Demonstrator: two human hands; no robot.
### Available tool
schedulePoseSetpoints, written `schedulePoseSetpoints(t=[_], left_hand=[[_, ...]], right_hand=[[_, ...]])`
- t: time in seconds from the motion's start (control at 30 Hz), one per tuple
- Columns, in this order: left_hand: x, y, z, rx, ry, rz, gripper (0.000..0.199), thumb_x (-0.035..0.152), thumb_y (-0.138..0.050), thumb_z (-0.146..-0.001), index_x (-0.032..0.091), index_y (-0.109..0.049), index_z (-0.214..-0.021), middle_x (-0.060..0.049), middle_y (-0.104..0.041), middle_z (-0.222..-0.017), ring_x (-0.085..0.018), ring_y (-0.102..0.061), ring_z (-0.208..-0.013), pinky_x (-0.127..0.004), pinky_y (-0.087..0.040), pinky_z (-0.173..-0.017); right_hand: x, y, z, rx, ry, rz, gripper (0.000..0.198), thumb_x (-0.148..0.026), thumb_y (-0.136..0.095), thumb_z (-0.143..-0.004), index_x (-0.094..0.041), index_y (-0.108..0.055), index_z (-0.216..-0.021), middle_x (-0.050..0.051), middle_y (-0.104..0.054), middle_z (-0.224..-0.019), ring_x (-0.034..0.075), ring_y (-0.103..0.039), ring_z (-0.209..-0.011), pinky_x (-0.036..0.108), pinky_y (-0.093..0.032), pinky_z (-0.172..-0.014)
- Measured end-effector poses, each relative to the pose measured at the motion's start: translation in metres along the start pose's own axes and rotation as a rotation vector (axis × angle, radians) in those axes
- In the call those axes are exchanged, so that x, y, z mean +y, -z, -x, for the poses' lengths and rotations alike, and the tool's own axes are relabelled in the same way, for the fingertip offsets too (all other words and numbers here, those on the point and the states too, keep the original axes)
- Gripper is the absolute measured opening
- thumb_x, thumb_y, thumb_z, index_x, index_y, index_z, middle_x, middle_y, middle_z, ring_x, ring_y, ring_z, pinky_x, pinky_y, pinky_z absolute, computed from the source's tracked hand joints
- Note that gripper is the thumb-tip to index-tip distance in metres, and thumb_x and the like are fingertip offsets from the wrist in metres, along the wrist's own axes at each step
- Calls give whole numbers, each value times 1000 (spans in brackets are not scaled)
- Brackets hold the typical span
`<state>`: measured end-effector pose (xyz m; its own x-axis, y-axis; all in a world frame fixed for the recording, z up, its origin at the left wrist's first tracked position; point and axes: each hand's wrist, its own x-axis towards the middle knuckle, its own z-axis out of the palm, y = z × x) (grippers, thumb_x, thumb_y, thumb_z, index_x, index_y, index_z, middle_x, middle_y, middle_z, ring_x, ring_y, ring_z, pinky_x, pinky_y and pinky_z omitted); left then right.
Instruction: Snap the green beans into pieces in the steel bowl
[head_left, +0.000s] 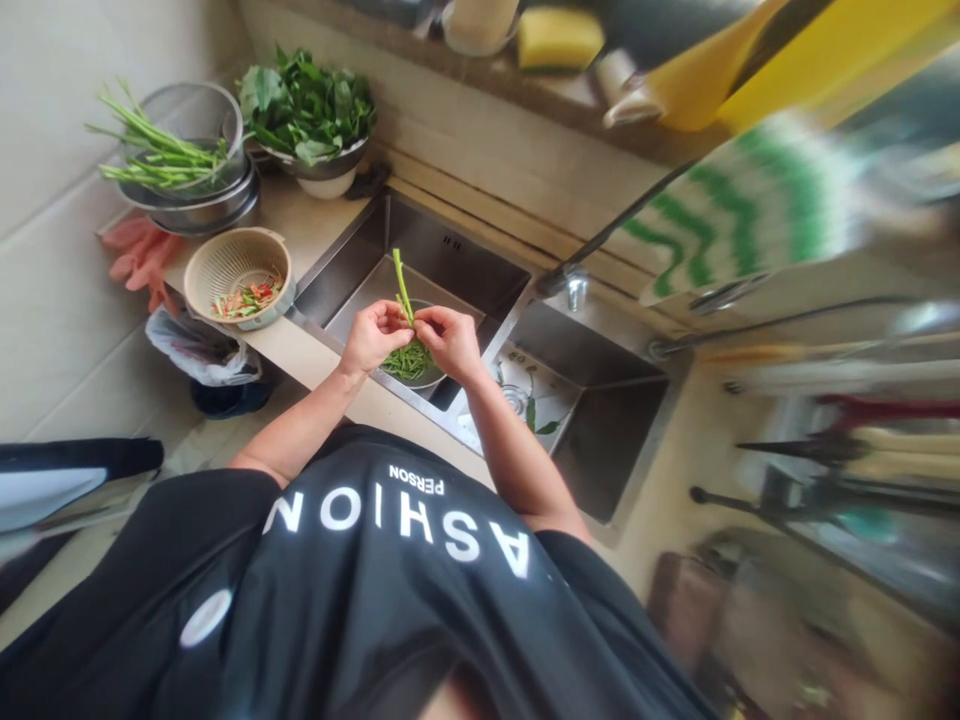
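My left hand (377, 335) and my right hand (450, 340) meet over the left basin, both with fingers pinched on a few green stems (402, 285) that point up and away from me. Just below them, in the left sink basin (360, 290), sits a bowl (431, 378) with cut green stem pieces (407, 362) in it. My hands cover part of this bowl. Whether the stems are whole or partly split between my fingertips is too small to tell.
Left of the sink stand a beige colander (196, 280) with red and green pieces, stacked bowls (225, 215) with long stems, and a bowl of leaves (315, 110). Pink gloves (142, 255) and a bagged bin (199, 350) are lower left. Leaves (534, 415) lie in the right basin.
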<state>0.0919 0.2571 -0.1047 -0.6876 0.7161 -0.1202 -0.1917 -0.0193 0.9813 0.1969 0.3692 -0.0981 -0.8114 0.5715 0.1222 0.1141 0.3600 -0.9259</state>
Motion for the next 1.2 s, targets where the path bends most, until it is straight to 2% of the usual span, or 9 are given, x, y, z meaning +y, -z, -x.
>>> schedulePoseSetpoints(t=[0.17,0.37,0.43,0.6,0.7,0.8,0.9,1.03,1.2], left_hand=[[-1,-2,1,22,-44,-9,38,13,-76,-50,17,-57,-82,2,-68,-73,-10,-64,-67,-24,-54,-70],[0,-6,1,43,3,153,36,16,-77,-48,17,-57,-77,6,-62,-67,-7,-58,-60,-21,-52,-61],[-2,-4,2,40,26,173,37,17,-79,-48,17,-56,-77,6,-61,-67,-7,-58,-59,-21,-52,-60],[-4,3,4,13,8,75,40,19,-80,-51,16,-56,-83,2,-63,-71,-10,-61,-61,-26,-54,-62],[-1,4,4,20,-40,15,41,17,-79,-51,15,-56,-85,1,-64,-73,-11,-63,-65,-26,-54,-67],[3,2,3,21,-77,-22,39,12,-77,-51,15,-57,-84,2,-65,-74,-9,-64,-66,-23,-53,-67],[7,0,2,17,-59,9,38,11,-77,-51,15,-57,-83,4,-66,-72,-8,-62,-61,-20,-52,-62],[9,0,3,21,-16,80,39,13,-78,-51,15,-57,-84,4,-65,-71,-8,-62,-60,-22,-53,-61],[8,1,7,40,-45,6,44,13,-81,-51,15,-56,-88,1,-66,-76,-10,-64,-68,-24,-54,-70]], right_hand=[[-6,0,0,-8,78,95,16,-27,-53,-76,-17,-66,-74,3,-65,-72,13,-52,-65,26,-41,-67],[4,-15,1,5,-224,-309,17,-32,-48,-76,-18,-58,-74,-3,-50,-56,10,-41,-51,24,-36,-53],[7,-15,2,-18,-256,-380,17,-33,-48,-76,-18,-56,-74,-4,-48,-55,9,-39,-50,23,-35,-52],[1,4,3,-199,-81,-166,23,-36,-55,-77,-15,-65,-79,-1,-58,-65,10,-47,-59,24,-37,-57],[-4,13,3,-247,-17,15,24,-35,-58,-77,-14,-70,-78,0,-61,-64,10,-46,-58,24,-35,-57],[-6,13,2,-223,-4,69,22,-32,-57,-75,-14,-69,-70,0,-57,-57,10,-44,-55,24,-33,-56],[-4,8,2,-173,-58,-14,22,-32,-55,-74,-15,-66,-64,-1,-56,-54,10,-44,-53,24,-33,-54],[-1,2,2,-136,-124,-106,24,-36,-56,-73,-15,-67,-70,-2,-56,-55,10,-43,-52,24,-34,-53],[-2,5,3,-139,-38,-34,25,-35,-56,-76,-14,-69,-77,0,-60,-62,10,-45,-57,24,-36,-56]])
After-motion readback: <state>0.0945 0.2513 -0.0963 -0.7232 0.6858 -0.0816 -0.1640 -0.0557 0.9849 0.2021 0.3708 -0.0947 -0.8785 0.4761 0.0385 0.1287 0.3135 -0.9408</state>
